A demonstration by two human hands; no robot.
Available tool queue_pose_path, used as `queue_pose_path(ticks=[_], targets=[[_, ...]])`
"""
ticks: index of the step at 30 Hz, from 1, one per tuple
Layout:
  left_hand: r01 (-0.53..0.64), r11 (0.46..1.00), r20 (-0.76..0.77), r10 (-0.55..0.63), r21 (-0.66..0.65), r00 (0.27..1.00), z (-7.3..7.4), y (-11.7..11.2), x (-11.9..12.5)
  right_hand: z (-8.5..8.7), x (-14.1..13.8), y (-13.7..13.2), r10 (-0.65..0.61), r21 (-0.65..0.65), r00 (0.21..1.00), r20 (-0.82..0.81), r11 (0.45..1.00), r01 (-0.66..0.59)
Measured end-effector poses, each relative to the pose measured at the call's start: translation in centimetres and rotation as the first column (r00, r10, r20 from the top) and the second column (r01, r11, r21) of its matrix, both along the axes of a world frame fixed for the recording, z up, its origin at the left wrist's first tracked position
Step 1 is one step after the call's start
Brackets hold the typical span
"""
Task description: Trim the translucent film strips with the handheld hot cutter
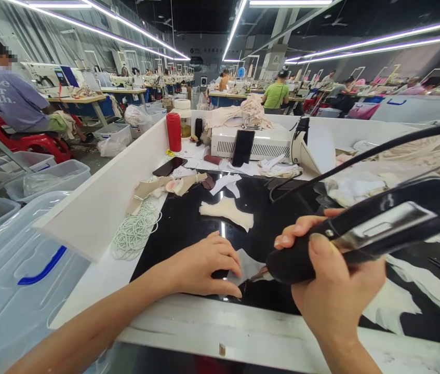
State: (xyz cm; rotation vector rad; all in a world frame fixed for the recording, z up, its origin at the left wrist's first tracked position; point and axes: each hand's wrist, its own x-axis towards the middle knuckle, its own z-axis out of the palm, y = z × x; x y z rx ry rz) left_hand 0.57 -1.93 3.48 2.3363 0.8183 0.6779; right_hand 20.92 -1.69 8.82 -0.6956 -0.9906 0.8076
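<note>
My right hand (332, 280) is wrapped round a thick black handheld tool (383, 221) with a silver lever-like strip on its side. A black cord runs near it; the tool's working end is not clear. My left hand (208, 262) hovers low over the glossy black work surface (181, 228), fingers curved and apart, holding nothing. Just right of its fingertips lies a pale greyish piece (245, 264), partly hidden by the tool. Ahead of both hands is a cream, shaped fabric piece (227, 211), with white cut pieces (226, 184) behind it.
Pale green cords (136, 234) lie in a tangle by the white side board (106, 202). A phone (243, 148) leans against a white machine (264, 143) at the back, near a red bottle (173, 131). White cut pieces (393, 304) lie at right; a lidded plastic bin (5, 291) stands left.
</note>
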Motion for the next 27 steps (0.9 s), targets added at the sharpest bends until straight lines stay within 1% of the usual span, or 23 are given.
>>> queue_pose_path(ticks=[3, 6, 9, 12, 19, 22, 25, 27], targets=[[-0.034, 0.998, 0.022, 0.033, 0.043, 0.999, -0.1, -0.3, 0.4, 0.6, 1.1, 0.8, -0.119, 0.0, 0.993, -0.02, 0.993, 0.119], [-0.014, 0.998, -0.026, 0.015, 0.058, 1.0, -0.5, -0.5, 1.0, 0.5, 1.9, 1.4, -0.16, 0.01, 0.987, -0.01, 0.987, 0.16], [0.011, 0.998, -0.092, -0.006, 0.058, 0.996, -0.9, -0.7, 1.4, 0.1, 2.0, 1.7, -0.162, 0.034, 0.987, 0.0, 0.986, 0.162], [0.014, 0.998, -0.117, -0.007, 0.056, 0.993, -1.2, -0.7, 1.5, -0.4, 1.8, 1.7, -0.161, 0.056, 0.987, 0.008, 0.985, 0.16], [-0.008, 1.0, -0.138, 0.012, 0.028, 0.99, -1.0, -0.7, 1.5, -1.3, 1.8, 1.6, -0.141, 0.038, 0.987, 0.075, 0.99, 0.139], [-0.01, 1.0, -0.149, 0.012, 0.019, 0.989, -0.9, -0.7, 1.5, -1.4, 1.8, 1.6, -0.154, 0.045, 0.985, 0.083, 0.988, 0.15], [-0.009, 1.0, -0.154, 0.012, 0.016, 0.988, -0.9, -0.7, 1.4, -1.3, 2.0, 1.7, -0.134, 0.031, 0.987, 0.09, 0.991, 0.132], [-0.01, 1.0, -0.151, 0.013, 0.023, 0.988, -0.9, -0.7, 1.3, -1.1, 2.3, 1.9, -0.158, 0.047, 0.985, 0.074, 0.987, 0.155]])
